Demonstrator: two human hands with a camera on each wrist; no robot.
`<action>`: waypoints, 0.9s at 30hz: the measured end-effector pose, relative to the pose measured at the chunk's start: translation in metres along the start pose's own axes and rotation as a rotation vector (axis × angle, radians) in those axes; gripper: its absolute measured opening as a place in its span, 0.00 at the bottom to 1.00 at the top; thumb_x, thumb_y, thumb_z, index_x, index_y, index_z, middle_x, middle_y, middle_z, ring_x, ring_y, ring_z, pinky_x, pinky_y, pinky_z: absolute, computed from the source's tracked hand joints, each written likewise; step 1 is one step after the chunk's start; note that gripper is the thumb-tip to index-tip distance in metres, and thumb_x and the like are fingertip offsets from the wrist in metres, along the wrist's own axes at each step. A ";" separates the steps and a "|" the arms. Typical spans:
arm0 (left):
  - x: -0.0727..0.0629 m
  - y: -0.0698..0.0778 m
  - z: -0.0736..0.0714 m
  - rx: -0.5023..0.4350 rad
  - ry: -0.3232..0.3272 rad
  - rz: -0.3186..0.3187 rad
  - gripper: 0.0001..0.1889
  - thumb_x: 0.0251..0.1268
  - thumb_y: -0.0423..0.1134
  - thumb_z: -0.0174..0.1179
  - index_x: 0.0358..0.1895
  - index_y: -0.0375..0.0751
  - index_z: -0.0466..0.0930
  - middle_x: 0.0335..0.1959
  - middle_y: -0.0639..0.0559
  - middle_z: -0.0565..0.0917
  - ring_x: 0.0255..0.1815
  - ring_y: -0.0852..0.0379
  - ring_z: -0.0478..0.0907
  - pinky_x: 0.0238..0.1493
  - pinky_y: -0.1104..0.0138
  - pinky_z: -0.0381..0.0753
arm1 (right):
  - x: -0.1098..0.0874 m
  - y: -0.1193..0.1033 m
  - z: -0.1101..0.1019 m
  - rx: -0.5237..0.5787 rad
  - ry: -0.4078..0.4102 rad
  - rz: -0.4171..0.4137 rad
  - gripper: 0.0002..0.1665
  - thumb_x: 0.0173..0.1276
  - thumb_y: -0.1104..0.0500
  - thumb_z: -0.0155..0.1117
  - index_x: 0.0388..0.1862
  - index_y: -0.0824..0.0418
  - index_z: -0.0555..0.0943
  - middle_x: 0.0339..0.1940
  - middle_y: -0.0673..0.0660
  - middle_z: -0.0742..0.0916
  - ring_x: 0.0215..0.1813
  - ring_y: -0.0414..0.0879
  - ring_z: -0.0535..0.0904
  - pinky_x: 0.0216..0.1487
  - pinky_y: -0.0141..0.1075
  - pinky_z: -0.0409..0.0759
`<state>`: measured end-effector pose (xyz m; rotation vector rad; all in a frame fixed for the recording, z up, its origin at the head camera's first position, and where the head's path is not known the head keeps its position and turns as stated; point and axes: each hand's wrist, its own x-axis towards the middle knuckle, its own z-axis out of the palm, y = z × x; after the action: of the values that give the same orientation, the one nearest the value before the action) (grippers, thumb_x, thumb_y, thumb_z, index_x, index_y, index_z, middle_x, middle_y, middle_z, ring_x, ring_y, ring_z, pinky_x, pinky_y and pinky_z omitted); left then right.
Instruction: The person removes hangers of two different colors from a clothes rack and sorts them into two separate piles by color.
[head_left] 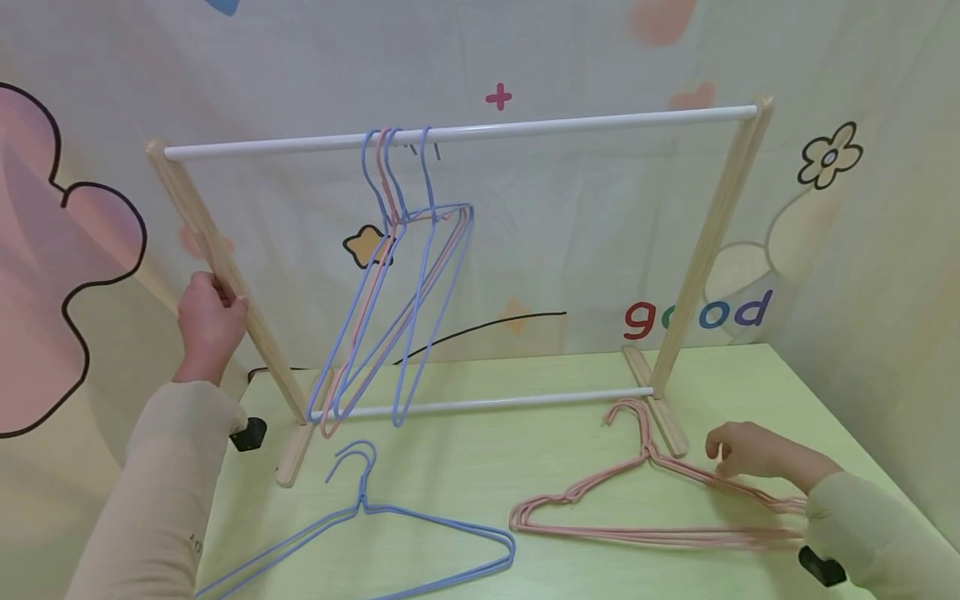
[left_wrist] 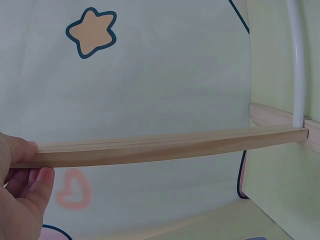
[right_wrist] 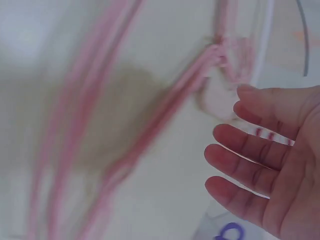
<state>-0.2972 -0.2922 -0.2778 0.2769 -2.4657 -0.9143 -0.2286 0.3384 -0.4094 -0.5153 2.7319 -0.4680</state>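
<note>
My left hand grips the left wooden post of a clothes rack, thumb on one side and fingers on the other. In the left wrist view the fingers pinch that post near its end. Over the right side of the table is my right hand, holding nothing, its fingers loosely bent. A stack of pink hangers lies just beside and below it. The right wrist view has the hand with fingers apart, clear of the blurred pink hangers.
Several blue and pink hangers hang from the rack's white top rail, left of its middle. Blue hangers lie flat on the pale green table at front left. A patterned cloth hangs behind the rack.
</note>
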 end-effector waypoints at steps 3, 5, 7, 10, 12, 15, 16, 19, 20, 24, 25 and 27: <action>0.000 0.000 0.000 -0.001 -0.005 -0.005 0.19 0.62 0.34 0.46 0.52 0.26 0.59 0.44 0.32 0.69 0.43 0.39 0.68 0.42 0.52 0.70 | 0.003 -0.018 -0.021 0.004 0.017 -0.058 0.07 0.50 0.63 0.63 0.30 0.62 0.76 0.24 0.50 0.77 0.27 0.41 0.68 0.26 0.32 0.68; 0.000 0.000 0.000 0.000 -0.007 -0.006 0.19 0.62 0.34 0.46 0.52 0.26 0.59 0.44 0.32 0.69 0.43 0.39 0.68 0.42 0.52 0.70 | 0.005 -0.031 -0.036 -0.007 0.031 -0.091 0.07 0.52 0.63 0.63 0.30 0.61 0.76 0.24 0.49 0.77 0.27 0.40 0.69 0.27 0.32 0.69; 0.000 -0.001 0.000 -0.002 -0.007 -0.006 0.19 0.62 0.34 0.46 0.52 0.26 0.59 0.44 0.32 0.69 0.43 0.39 0.68 0.42 0.52 0.70 | 0.008 -0.043 -0.048 -0.012 0.053 -0.128 0.06 0.52 0.63 0.62 0.31 0.61 0.77 0.23 0.48 0.77 0.27 0.40 0.69 0.27 0.31 0.69; 0.001 -0.001 0.000 -0.007 -0.010 -0.006 0.19 0.62 0.34 0.47 0.52 0.26 0.59 0.45 0.32 0.69 0.43 0.39 0.68 0.43 0.51 0.70 | 0.011 -0.062 -0.065 0.026 0.068 -0.126 0.07 0.55 0.62 0.60 0.34 0.62 0.77 0.25 0.49 0.78 0.25 0.40 0.69 0.24 0.31 0.71; 0.001 -0.001 0.000 -0.010 -0.010 -0.004 0.19 0.62 0.34 0.47 0.52 0.26 0.59 0.45 0.32 0.69 0.44 0.39 0.68 0.43 0.51 0.70 | 0.013 -0.077 -0.076 0.067 0.079 -0.118 0.10 0.57 0.62 0.59 0.37 0.64 0.76 0.27 0.51 0.79 0.25 0.40 0.70 0.23 0.32 0.72; 0.001 0.000 0.000 -0.006 0.001 0.003 0.18 0.62 0.34 0.47 0.52 0.26 0.60 0.44 0.32 0.69 0.43 0.39 0.68 0.42 0.52 0.70 | 0.017 -0.102 -0.091 0.142 0.094 -0.119 0.15 0.59 0.60 0.58 0.43 0.66 0.75 0.33 0.55 0.81 0.28 0.41 0.74 0.24 0.34 0.74; 0.000 0.000 -0.001 -0.004 0.003 0.006 0.18 0.62 0.35 0.47 0.52 0.26 0.60 0.44 0.32 0.69 0.43 0.39 0.68 0.42 0.52 0.70 | 0.018 -0.110 -0.095 0.169 0.103 -0.123 0.16 0.60 0.59 0.58 0.45 0.66 0.74 0.35 0.56 0.81 0.30 0.42 0.75 0.26 0.34 0.75; 0.000 0.001 -0.001 0.000 0.008 0.008 0.18 0.62 0.35 0.47 0.51 0.26 0.60 0.45 0.32 0.69 0.44 0.39 0.68 0.42 0.53 0.70 | 0.025 -0.138 -0.108 0.260 0.127 -0.161 0.17 0.62 0.58 0.57 0.47 0.65 0.73 0.37 0.58 0.80 0.32 0.43 0.76 0.29 0.35 0.77; 0.000 0.001 -0.002 0.002 0.007 0.005 0.18 0.62 0.35 0.47 0.51 0.26 0.60 0.45 0.32 0.69 0.44 0.39 0.68 0.43 0.53 0.70 | 0.028 -0.147 -0.111 0.291 0.134 -0.170 0.17 0.62 0.58 0.56 0.47 0.65 0.72 0.36 0.58 0.80 0.33 0.44 0.76 0.30 0.36 0.77; -0.001 0.001 -0.002 0.001 -0.004 -0.002 0.19 0.62 0.35 0.47 0.52 0.26 0.60 0.45 0.32 0.69 0.45 0.39 0.68 0.43 0.52 0.70 | 0.041 -0.183 -0.120 0.398 0.147 -0.205 0.19 0.63 0.56 0.55 0.50 0.64 0.70 0.37 0.59 0.78 0.34 0.45 0.77 0.32 0.37 0.79; 0.000 0.001 -0.002 0.000 -0.006 -0.003 0.19 0.62 0.35 0.47 0.52 0.26 0.60 0.45 0.32 0.69 0.45 0.39 0.68 0.43 0.52 0.70 | 0.044 -0.191 -0.122 0.419 0.145 -0.209 0.20 0.63 0.55 0.55 0.50 0.64 0.70 0.38 0.59 0.78 0.35 0.46 0.78 0.33 0.37 0.79; 0.000 0.000 -0.002 -0.002 -0.008 -0.004 0.19 0.62 0.35 0.47 0.52 0.26 0.60 0.45 0.32 0.69 0.44 0.39 0.68 0.43 0.52 0.70 | 0.051 -0.209 -0.124 0.464 0.136 -0.216 0.20 0.63 0.54 0.56 0.51 0.62 0.69 0.40 0.60 0.79 0.36 0.46 0.78 0.34 0.38 0.80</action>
<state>-0.2966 -0.2931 -0.2766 0.2777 -2.4722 -0.9214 -0.2580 0.1659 -0.2333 -0.6689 2.5713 -1.1924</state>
